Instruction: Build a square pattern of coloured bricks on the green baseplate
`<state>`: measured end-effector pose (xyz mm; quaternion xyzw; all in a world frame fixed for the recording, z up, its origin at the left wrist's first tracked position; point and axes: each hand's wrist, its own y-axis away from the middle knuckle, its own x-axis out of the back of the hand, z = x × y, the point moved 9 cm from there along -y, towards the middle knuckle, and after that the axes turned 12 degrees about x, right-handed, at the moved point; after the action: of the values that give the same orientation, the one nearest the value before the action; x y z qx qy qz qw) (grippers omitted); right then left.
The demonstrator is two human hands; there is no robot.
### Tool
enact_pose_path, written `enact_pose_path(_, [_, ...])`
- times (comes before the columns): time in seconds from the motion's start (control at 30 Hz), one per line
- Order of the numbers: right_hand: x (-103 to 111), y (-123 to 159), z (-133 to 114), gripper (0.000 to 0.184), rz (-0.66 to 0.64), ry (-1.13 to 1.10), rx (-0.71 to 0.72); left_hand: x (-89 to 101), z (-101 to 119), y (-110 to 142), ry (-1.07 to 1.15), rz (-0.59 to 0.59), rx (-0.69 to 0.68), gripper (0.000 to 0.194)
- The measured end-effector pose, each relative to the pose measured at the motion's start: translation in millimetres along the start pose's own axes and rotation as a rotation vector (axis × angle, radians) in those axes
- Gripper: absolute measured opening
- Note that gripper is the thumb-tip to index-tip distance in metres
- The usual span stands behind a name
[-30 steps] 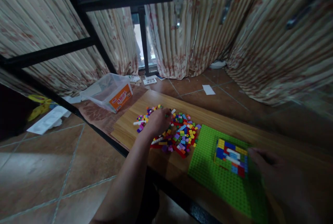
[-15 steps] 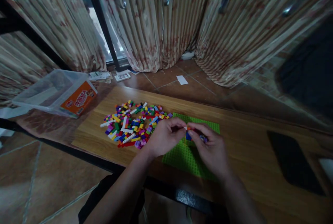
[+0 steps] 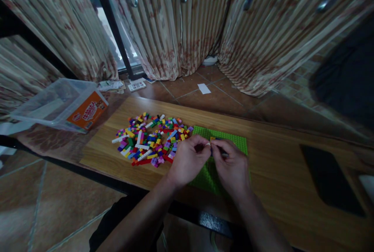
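Hands (image 3: pixel 188 162) pinching small brick (image 3: pixel 209 144) (mostly hidden), over green baseplate (image 3: pixel 208 176); orange label (image 3: pixel 87 111), lettering (image 3: pixel 89 110) blurred

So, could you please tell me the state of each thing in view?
Left hand: pinched, contents unclear
Right hand: pinched, contents unclear
Small multicoloured plastic bricks: loose, scattered
Green studded plate: flat, partly hidden
Clear orange-labelled plastic box: open, upright
Striped fabric curtains: hanging, parted at window

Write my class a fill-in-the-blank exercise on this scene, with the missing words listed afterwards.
The studded baseplate is coloured ____.
The clear plastic bin bears a label that is mainly ____.
In this picture, the scattered toy bricks lie to the ____ of the baseplate.
The left hand meets the ____ hand.

green; orange; left; right
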<state>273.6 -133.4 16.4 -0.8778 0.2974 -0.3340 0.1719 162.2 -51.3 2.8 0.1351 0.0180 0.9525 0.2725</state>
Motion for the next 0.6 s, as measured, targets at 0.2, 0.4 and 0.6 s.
enact_pose_path(0.2, [62.7, -8.2, 34.3, 0.034, 0.221, 0.113, -0.134, 1.7, -3.4, -2.2, -0.043, -0.054, -0.025, 0.011])
enact_pose_path(0.4, [74.9, -3.5, 66.4, 0.033, 0.304, 0.006, -0.323, -15.9, 0.1, 5.7, -0.296, -0.147, -0.173, 0.016])
enact_pose_path(0.6, [56.6, 2.7, 86.9, 0.034, 0.369, -0.289, -0.420, -37.3, 9.1, -0.9, -0.501, -0.169, -0.294, 0.021])
